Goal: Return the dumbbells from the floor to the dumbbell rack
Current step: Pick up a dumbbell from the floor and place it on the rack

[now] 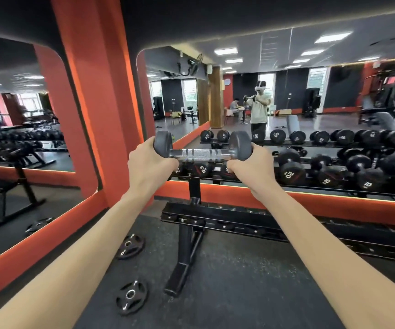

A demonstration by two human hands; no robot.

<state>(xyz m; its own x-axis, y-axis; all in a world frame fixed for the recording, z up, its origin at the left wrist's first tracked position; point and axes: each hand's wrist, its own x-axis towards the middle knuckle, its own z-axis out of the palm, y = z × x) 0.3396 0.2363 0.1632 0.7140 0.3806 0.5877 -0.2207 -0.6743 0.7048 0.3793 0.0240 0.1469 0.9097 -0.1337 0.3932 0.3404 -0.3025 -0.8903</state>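
From the head camera, both arms reach straight forward and the two hands carry one dumbbell (202, 151) level in the air, up in front of the dumbbell rack (239, 218) and above its rows. The left hand (150, 163) is closed around the dumbbell's left head, fingers wrapped under it where the head meets the handle. The right hand (251, 166) is closed in the same way around the right head, so the ridged metal handle between the hands stays bare. The dumbbell touches nothing but the hands; it is off the floor and not resting on the rack. Behind and below it, the rack's rows hold many black dumbbells (289, 172), some with white numbers on their ends, running off toward the right edge of the view. The lowest rail of the rack, nearest the camera, is bare where it shows. The rack stands against a wall mirror (286, 91) with an orange frame, and an orange pillar (97, 91) rises to the left of it. On the dark floor (239, 281) to the left of the rack's foot lie two black weight plates (131, 245), one nearer the camera than the other, and apart from each other.
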